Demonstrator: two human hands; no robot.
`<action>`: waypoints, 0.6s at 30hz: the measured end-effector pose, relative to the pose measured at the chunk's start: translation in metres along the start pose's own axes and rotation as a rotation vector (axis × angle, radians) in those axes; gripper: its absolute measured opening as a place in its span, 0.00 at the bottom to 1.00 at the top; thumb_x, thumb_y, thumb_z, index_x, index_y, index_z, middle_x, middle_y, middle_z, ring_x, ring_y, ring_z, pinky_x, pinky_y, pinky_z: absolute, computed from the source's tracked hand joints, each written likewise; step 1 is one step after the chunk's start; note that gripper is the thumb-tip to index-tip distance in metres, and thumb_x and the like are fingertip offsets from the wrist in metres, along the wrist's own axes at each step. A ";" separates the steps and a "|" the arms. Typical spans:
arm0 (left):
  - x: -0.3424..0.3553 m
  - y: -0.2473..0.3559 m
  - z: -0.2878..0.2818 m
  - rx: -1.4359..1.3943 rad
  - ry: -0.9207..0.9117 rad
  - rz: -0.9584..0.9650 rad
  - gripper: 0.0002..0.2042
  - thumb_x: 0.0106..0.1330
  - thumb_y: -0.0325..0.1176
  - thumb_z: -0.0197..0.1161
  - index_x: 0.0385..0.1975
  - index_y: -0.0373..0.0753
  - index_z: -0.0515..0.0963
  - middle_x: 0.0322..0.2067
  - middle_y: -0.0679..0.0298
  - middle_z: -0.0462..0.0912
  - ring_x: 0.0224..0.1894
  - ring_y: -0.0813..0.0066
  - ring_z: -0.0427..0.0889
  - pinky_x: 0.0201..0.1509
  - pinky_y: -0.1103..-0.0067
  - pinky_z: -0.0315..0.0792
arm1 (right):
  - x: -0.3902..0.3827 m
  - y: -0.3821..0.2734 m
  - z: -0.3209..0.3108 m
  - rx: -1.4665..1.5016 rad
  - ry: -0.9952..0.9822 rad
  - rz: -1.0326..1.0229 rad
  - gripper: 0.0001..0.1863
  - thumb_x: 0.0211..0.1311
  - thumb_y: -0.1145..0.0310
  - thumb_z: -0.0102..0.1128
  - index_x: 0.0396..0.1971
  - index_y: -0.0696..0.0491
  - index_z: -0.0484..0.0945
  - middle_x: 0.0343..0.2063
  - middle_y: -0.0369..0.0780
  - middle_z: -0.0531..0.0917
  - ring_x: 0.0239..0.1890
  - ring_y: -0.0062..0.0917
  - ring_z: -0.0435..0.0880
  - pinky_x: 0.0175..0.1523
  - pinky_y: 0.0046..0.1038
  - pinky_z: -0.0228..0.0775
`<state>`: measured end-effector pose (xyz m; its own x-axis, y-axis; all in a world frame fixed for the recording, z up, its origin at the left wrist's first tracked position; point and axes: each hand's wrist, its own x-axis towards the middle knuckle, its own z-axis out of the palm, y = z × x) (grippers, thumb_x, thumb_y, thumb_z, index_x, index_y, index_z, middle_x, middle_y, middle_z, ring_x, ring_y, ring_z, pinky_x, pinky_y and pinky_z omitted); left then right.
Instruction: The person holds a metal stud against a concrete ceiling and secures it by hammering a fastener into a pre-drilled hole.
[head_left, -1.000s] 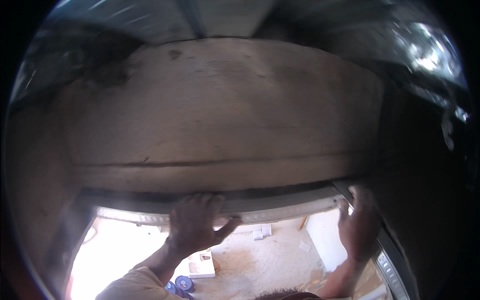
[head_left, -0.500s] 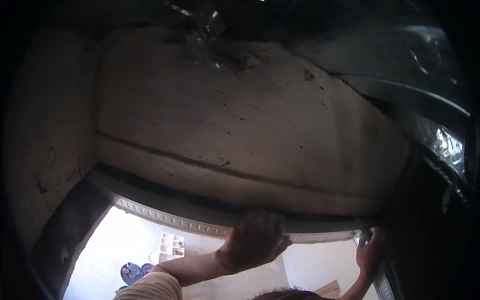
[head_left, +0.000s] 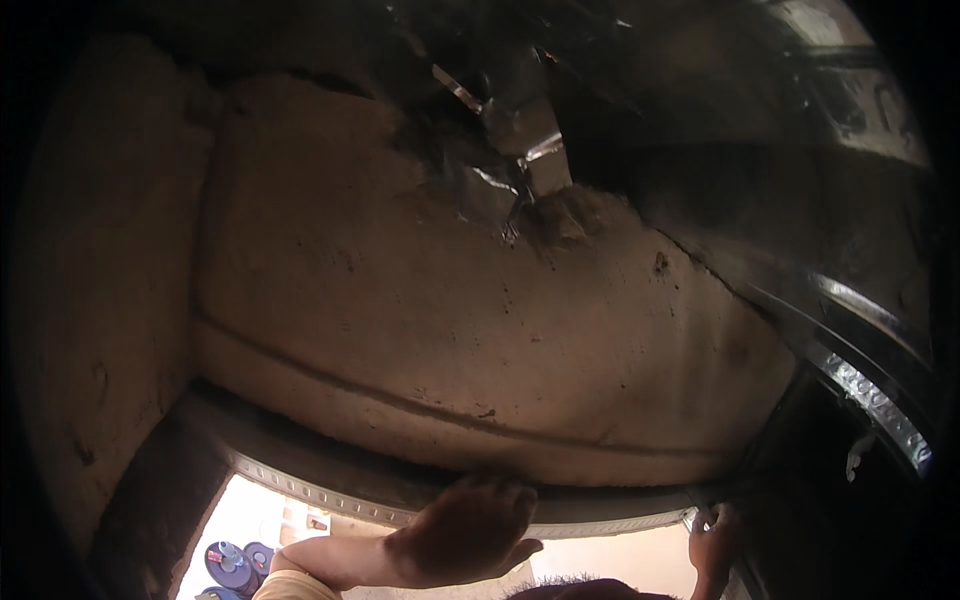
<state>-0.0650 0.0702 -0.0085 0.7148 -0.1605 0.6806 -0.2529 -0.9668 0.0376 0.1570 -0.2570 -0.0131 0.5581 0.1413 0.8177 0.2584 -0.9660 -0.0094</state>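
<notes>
A pale slotted metal channel (head_left: 330, 496) edges a bright opening low in the view. My left hand (head_left: 460, 532) lies across this channel, its dark fingers curled over the edge and its thumb pointing right. Farther right, my right hand (head_left: 711, 545) grips the channel's corner from below, with thumb and fingers bent around it. Shadow hides part of both hands' fingertips.
Beyond the channel rises a stained, rough wall (head_left: 450, 330) with a ridge along it. Crumpled shiny foil (head_left: 515, 160) hangs above. Foil-wrapped ducting (head_left: 870, 400) curves down the right side. Through the opening, blue round containers (head_left: 230, 567) stand far below.
The view has tilted up, so the wall, channel and both hands appear lower. More of the hanging foil shows. Both hands stay at the channel.
</notes>
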 end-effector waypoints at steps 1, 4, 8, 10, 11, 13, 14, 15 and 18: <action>-0.004 -0.006 -0.005 0.015 0.026 0.019 0.24 0.61 0.49 0.58 0.40 0.28 0.73 0.33 0.53 0.78 0.36 0.58 0.79 0.44 0.69 0.74 | 0.002 -0.007 -0.005 0.004 0.022 -0.001 0.10 0.48 0.65 0.62 0.27 0.56 0.75 0.29 0.47 0.79 0.35 0.44 0.78 0.41 0.41 0.69; -0.020 -0.016 -0.019 0.050 0.005 -0.037 0.24 0.61 0.52 0.58 0.38 0.31 0.75 0.29 0.55 0.80 0.33 0.59 0.81 0.40 0.71 0.76 | 0.003 0.007 0.005 -0.044 0.035 0.021 0.12 0.47 0.65 0.63 0.27 0.57 0.75 0.28 0.48 0.80 0.34 0.45 0.79 0.40 0.42 0.70; -0.023 -0.022 -0.020 0.181 0.012 -0.011 0.25 0.63 0.53 0.54 0.35 0.31 0.77 0.28 0.56 0.82 0.31 0.65 0.83 0.34 0.75 0.78 | 0.012 0.012 0.015 -0.003 -0.104 0.059 0.14 0.44 0.61 0.62 0.28 0.55 0.76 0.27 0.48 0.81 0.33 0.44 0.80 0.40 0.43 0.71; -0.023 -0.027 -0.010 0.185 0.044 0.008 0.24 0.64 0.51 0.54 0.36 0.30 0.77 0.28 0.56 0.82 0.31 0.67 0.83 0.32 0.76 0.77 | 0.016 0.008 0.008 0.002 -0.188 0.102 0.14 0.44 0.61 0.62 0.27 0.55 0.75 0.26 0.48 0.81 0.33 0.44 0.81 0.39 0.43 0.71; -0.022 -0.025 -0.006 0.189 0.040 -0.020 0.25 0.63 0.54 0.54 0.36 0.31 0.77 0.28 0.57 0.82 0.32 0.66 0.83 0.33 0.75 0.78 | 0.017 0.006 0.005 0.007 -0.226 0.128 0.14 0.44 0.61 0.63 0.26 0.55 0.75 0.26 0.48 0.81 0.32 0.44 0.81 0.39 0.43 0.71; -0.020 -0.023 -0.005 0.211 0.037 -0.084 0.27 0.62 0.58 0.53 0.36 0.34 0.78 0.27 0.59 0.82 0.32 0.64 0.84 0.37 0.72 0.79 | 0.016 0.014 0.012 -0.035 -0.210 0.118 0.14 0.44 0.60 0.63 0.26 0.55 0.75 0.25 0.48 0.81 0.32 0.43 0.81 0.38 0.42 0.71; -0.018 -0.021 -0.008 0.201 0.021 -0.115 0.26 0.61 0.57 0.54 0.36 0.35 0.78 0.28 0.59 0.82 0.32 0.64 0.84 0.37 0.71 0.79 | 0.016 0.017 0.015 -0.025 -0.204 0.099 0.15 0.44 0.60 0.63 0.26 0.55 0.75 0.25 0.48 0.81 0.31 0.43 0.81 0.38 0.42 0.71; -0.017 -0.017 -0.013 0.191 0.005 -0.146 0.24 0.60 0.55 0.55 0.37 0.36 0.78 0.28 0.59 0.82 0.33 0.63 0.84 0.38 0.71 0.79 | 0.019 0.017 0.017 -0.014 -0.198 0.080 0.15 0.45 0.59 0.63 0.26 0.55 0.75 0.25 0.48 0.81 0.31 0.43 0.81 0.38 0.42 0.71; -0.016 -0.011 -0.018 0.210 -0.024 -0.192 0.20 0.58 0.50 0.58 0.37 0.38 0.78 0.30 0.60 0.83 0.33 0.63 0.84 0.38 0.70 0.79 | 0.019 -0.001 0.005 0.091 -0.165 0.137 0.14 0.43 0.61 0.64 0.25 0.56 0.78 0.24 0.50 0.82 0.31 0.45 0.82 0.38 0.41 0.73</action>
<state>-0.0852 0.0872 -0.0068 0.7524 0.0274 0.6581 0.0275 -0.9996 0.0101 0.1714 -0.2523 -0.0007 0.7121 0.0508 0.7002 0.2375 -0.9560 -0.1722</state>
